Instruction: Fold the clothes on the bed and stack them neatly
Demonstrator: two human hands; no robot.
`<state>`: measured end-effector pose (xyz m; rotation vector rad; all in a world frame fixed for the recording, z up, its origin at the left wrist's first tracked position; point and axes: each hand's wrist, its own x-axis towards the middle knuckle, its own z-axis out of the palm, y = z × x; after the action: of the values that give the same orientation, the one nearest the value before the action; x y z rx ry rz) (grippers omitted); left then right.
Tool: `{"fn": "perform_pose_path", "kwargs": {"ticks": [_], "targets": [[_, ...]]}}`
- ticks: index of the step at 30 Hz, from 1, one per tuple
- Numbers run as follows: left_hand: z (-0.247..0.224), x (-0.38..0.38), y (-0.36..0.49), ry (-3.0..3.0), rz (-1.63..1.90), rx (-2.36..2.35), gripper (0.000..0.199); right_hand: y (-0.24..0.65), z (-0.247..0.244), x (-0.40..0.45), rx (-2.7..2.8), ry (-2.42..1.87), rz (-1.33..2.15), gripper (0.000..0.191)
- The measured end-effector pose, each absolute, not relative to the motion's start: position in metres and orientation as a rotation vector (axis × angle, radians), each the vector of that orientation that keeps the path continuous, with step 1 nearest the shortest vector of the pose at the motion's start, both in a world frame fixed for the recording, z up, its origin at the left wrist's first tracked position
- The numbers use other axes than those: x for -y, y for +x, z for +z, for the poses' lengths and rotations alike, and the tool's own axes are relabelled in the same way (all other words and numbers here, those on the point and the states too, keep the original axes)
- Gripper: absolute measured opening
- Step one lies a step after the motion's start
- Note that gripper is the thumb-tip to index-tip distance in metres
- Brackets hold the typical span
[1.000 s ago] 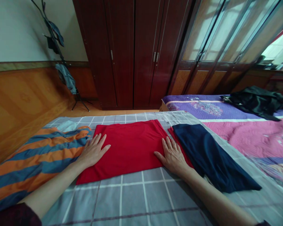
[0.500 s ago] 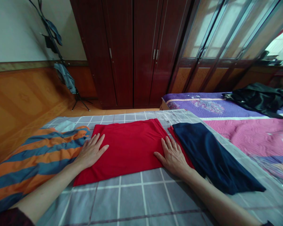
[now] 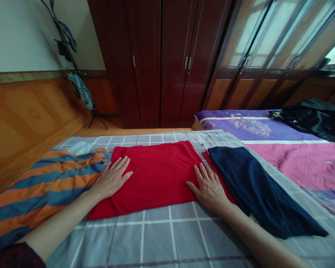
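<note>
A folded red garment lies flat on the grey checked bed sheet. My left hand rests on its left part, palm down with fingers spread. On its right edge lies my right hand, also flat with the fingers apart. Just right of that hand is a dark blue folded garment, with a strip of red cloth showing along its left side. Beside my left forearm spreads a rumpled orange and blue striped cloth. The garment's exact kind cannot be made out.
A second bed with a purple and pink cover stands to the right, bearing a black garment. Behind the near bed rises a dark red wardrobe. A coat stand with hanging items occupies the back left corner.
The view has shifted slightly, so most things appear a little further right. My left hand sits slightly further in on the red garment; both hands stay flat.
</note>
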<state>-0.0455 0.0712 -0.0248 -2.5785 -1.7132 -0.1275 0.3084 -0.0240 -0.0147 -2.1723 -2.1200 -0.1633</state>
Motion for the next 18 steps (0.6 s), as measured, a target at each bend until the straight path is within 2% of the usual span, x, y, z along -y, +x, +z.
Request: {"fn": "perform_pose_path", "kwargs": {"ticks": [7,13,18], "targets": [[-0.022,-0.07,-0.048,-2.616,-0.235,1.692,0.063,0.308,-0.013,0.025,2.12,-2.161,-0.179,0.073],[-0.013,-0.053,-0.036,-2.725,-0.329,1.514,0.065,0.307,-0.005,0.028,2.098,-2.19,-0.05,0.077],[-0.023,-0.036,-0.021,-2.805,-0.346,1.318,0.063,0.309,0.002,0.029,2.03,-2.256,-0.024,0.079]]}}
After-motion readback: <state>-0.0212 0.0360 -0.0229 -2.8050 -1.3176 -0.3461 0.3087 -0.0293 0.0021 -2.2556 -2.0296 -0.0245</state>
